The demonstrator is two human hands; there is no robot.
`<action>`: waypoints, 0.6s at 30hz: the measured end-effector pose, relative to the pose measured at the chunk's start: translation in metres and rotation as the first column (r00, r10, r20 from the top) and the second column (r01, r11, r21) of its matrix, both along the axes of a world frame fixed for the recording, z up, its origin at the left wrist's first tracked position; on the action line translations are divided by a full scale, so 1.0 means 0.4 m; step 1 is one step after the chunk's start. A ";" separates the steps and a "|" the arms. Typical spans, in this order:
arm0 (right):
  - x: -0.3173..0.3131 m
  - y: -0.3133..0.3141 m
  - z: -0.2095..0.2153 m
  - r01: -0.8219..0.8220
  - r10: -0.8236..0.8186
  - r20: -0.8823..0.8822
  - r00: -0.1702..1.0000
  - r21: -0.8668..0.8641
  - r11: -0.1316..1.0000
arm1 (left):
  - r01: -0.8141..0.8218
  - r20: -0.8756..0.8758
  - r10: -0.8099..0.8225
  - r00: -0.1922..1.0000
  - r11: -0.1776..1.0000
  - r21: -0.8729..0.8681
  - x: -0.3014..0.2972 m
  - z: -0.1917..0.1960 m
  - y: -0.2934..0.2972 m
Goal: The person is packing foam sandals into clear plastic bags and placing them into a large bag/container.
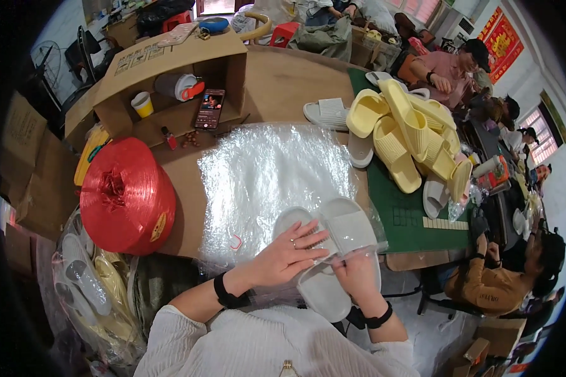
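Observation:
A pair of pale grey slippers (350, 231) lies at the table's near edge, partly inside a clear plastic bag (378, 229). My left hand (294, 250) rests on the slippers, fingers stretched out and apart. On the right, my right hand (358, 275) is closed at the mouth of the bag, beside the slipper strap; its fingertips are partly hidden. Beyond both hands spreads a stack of shiny clear plastic bags (270, 166).
A big roll of red plastic twine (127, 198) stands at the left. Yellow slippers (399, 151) are heaped on the green mat (390, 217). An open carton (170, 60) shelters a cup (142, 104) and phone (210, 108). Bagged slippers (85, 276) sit lower left. Co-workers sit at the right.

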State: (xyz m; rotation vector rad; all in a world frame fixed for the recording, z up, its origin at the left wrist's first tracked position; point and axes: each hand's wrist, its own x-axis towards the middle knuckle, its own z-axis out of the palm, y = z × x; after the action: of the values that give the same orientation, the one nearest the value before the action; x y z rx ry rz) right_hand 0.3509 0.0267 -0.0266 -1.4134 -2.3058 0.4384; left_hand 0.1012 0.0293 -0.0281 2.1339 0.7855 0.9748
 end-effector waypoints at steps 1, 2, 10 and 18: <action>-0.014 0.004 -0.005 -0.026 0.020 0.077 0.997 0.089 0.996 | 0.019 0.008 -0.019 1.000 1.000 -0.011 -0.001 0.003 -0.001; -0.032 0.011 -0.010 -0.062 0.036 0.152 0.988 0.172 0.983 | 0.038 0.041 -0.036 0.999 0.999 -0.032 -0.002 0.009 -0.005; -0.167 0.178 -0.068 0.158 -0.250 -0.397 0.883 -0.251 0.955 | 0.230 0.123 -0.220 0.968 0.970 -0.075 -0.026 0.056 -0.020; -0.233 0.172 -0.031 0.023 0.029 -0.354 0.935 0.142 0.990 | -0.040 0.090 0.048 0.995 0.995 -0.091 -0.148 0.051 -0.051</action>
State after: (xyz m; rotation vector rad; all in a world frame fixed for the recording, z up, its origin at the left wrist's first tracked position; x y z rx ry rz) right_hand 0.2576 0.0955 -0.0390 -1.1535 -2.0037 0.4741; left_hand 0.0422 0.0088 -0.0076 1.9893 0.8182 1.0339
